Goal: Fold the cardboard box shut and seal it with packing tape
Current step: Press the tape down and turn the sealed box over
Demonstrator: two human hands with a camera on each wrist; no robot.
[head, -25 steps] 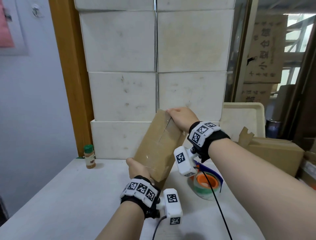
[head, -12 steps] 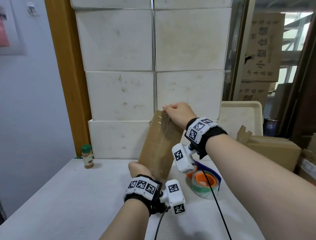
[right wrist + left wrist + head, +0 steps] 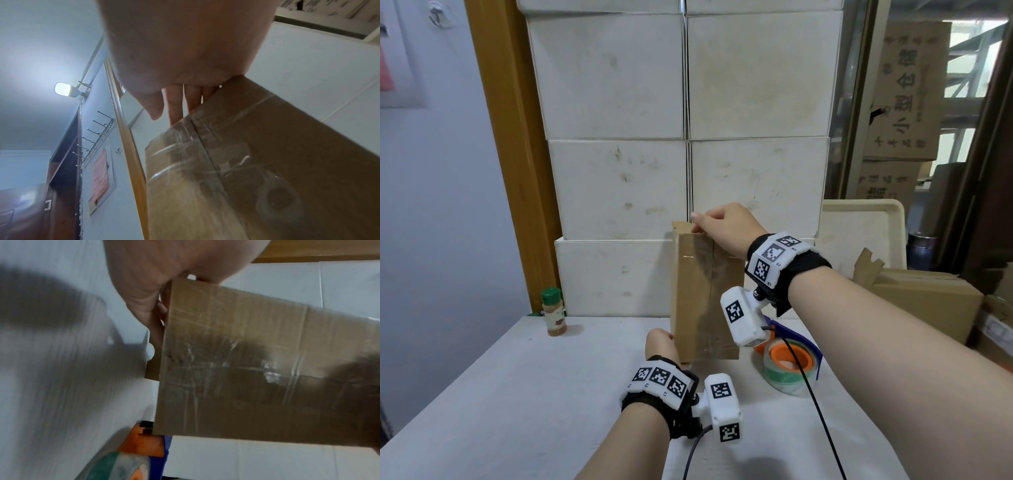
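Observation:
A brown cardboard box [image 3: 705, 294] stands on end on the white table [image 3: 517, 394], with clear tape over the seam on the face towards me. My left hand [image 3: 666, 342] grips its lower left corner, fingers hidden behind it; the left wrist view shows the box [image 3: 246, 361] against that hand [image 3: 148, 288]. My right hand [image 3: 705, 222] holds the top edge, fingers curled over it. In the right wrist view those fingers [image 3: 174, 105] reach behind the box [image 3: 257, 162]. A tape dispenser [image 3: 787, 363] with an orange core and blue handle lies just right of the box.
White boxes [image 3: 619, 192] are stacked against the back edge of the table. A small green-capped bottle [image 3: 553, 311] stands at the back left. A cream tray [image 3: 866, 233] and another brown carton [image 3: 924, 301] sit to the right.
The box has swung from a leftward tilt to upright and turned slightly. Both hands kept their hold, the left one moving forward along the table.

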